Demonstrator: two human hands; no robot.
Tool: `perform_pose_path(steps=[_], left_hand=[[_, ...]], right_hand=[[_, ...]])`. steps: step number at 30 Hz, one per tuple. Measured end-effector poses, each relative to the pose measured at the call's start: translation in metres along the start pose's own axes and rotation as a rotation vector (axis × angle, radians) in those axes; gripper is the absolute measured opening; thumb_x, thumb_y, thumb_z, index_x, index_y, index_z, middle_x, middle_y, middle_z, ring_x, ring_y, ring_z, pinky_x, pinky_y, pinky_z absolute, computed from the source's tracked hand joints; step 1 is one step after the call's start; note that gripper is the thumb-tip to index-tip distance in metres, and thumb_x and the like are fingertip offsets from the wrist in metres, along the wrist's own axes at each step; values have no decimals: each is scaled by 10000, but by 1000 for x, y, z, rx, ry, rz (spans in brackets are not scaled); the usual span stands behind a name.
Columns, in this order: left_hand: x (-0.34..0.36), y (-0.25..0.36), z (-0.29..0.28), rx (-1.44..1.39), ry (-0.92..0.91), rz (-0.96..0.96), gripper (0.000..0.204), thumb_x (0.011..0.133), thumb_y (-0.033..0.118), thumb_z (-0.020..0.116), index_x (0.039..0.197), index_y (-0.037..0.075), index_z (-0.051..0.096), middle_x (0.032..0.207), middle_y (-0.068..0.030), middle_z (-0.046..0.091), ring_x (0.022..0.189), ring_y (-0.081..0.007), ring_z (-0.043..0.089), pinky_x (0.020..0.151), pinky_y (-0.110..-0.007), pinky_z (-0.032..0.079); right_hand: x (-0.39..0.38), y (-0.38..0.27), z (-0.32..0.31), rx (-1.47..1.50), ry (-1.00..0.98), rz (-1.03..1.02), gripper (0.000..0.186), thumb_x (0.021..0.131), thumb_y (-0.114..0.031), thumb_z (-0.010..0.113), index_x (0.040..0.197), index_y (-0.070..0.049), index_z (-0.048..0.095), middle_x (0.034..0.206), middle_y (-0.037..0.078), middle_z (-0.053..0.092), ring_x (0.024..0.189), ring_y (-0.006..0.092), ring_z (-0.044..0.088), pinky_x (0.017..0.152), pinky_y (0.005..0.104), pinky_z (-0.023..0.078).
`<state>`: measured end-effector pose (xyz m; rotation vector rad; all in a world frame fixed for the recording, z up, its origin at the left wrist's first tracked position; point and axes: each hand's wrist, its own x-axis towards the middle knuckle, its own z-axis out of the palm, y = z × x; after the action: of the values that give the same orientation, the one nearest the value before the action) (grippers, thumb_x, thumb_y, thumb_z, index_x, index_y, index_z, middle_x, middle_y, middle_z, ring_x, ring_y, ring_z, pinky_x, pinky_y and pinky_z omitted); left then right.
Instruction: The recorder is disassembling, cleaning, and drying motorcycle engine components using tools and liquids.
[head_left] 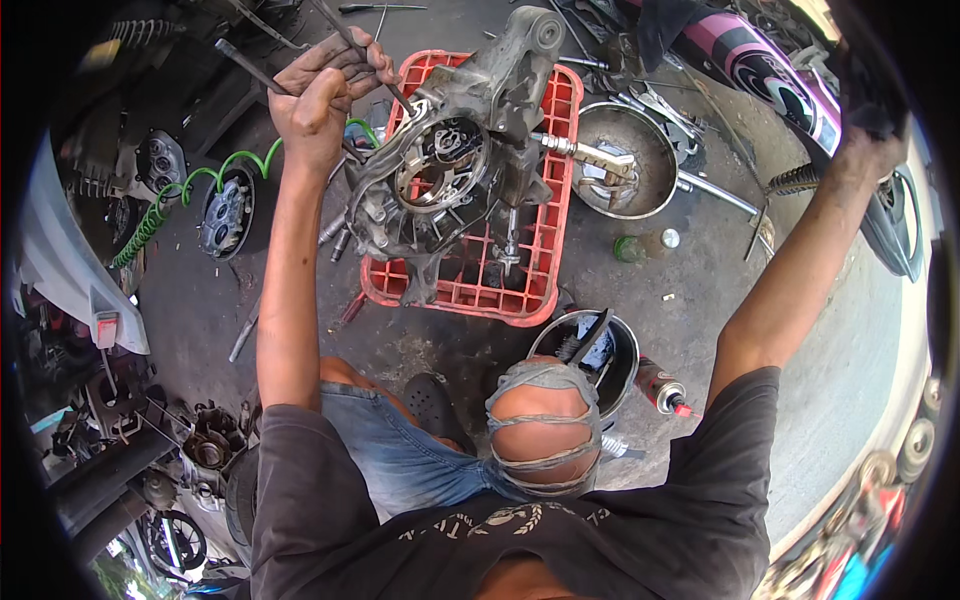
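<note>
My left hand (318, 98) is raised at the upper left, its fingers closed round a dark metal rod (252, 66). A second thin dark rod (340, 25) passes by the fingers and slopes down toward the engine case; whether the two are one tool I cannot tell. The grey engine case (515, 100), with a round opening showing inner parts, rests on a red plastic crate (567, 190) just right of this hand. Far out at the upper right, my right hand (875, 145) reaches into dark shadow, near a grey-green curved part (900, 225). Its fingers are hidden there.
Right of the crate stands a metal bowl (655, 190) with parts inside. Nearer are a dark basin (628, 345) holding a brush, a spray can (660, 385) and a small green jar (630, 248). A green coiled hose (150, 225) and round cover (228, 215) lie left.
</note>
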<state>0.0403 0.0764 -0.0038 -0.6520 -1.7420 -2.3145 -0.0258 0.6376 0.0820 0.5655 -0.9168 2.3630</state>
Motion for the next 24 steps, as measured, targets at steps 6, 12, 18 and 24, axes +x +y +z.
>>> perform_pose_path(steps=[6, 12, 18, 24], left_hand=[[-2, -3, 7, 104, 38, -4, 369, 803, -9, 380, 1080, -123, 596, 926, -199, 646, 842, -290, 667, 818, -417, 578], [-4, -1, 1, 119, 28, 13, 398, 799, -77, 325, 1103, -150, 571, 973, -237, 630, 903, -339, 666, 844, -462, 585], [1, -13, -10, -21, -34, 50, 388, 788, -75, 345, 1090, -151, 575, 951, -232, 633, 882, -329, 669, 812, -441, 593], [-6, -1, 5, 119, 130, -18, 235, 834, 86, 502, 979, -23, 651, 829, -107, 687, 712, -211, 688, 695, -343, 591]], right_hand=[[-123, 56, 13, 295, -44, 246, 335, 957, -112, 474, 1212, 100, 518, 1144, 255, 613, 1048, 359, 633, 920, 476, 542], [-299, 167, 160, -730, 61, -151, 321, 1009, -125, 460, 1290, 20, 519, 1209, 160, 616, 1139, 232, 584, 1031, 361, 421], [-367, 245, 179, -1127, -484, -184, 474, 808, 50, 573, 1278, 46, 513, 1322, 319, 465, 1224, 489, 453, 1064, 472, 353], [-399, 219, 131, -1236, -792, -12, 218, 708, -14, 644, 921, 32, 655, 933, 238, 640, 846, 393, 611, 814, 422, 503]])
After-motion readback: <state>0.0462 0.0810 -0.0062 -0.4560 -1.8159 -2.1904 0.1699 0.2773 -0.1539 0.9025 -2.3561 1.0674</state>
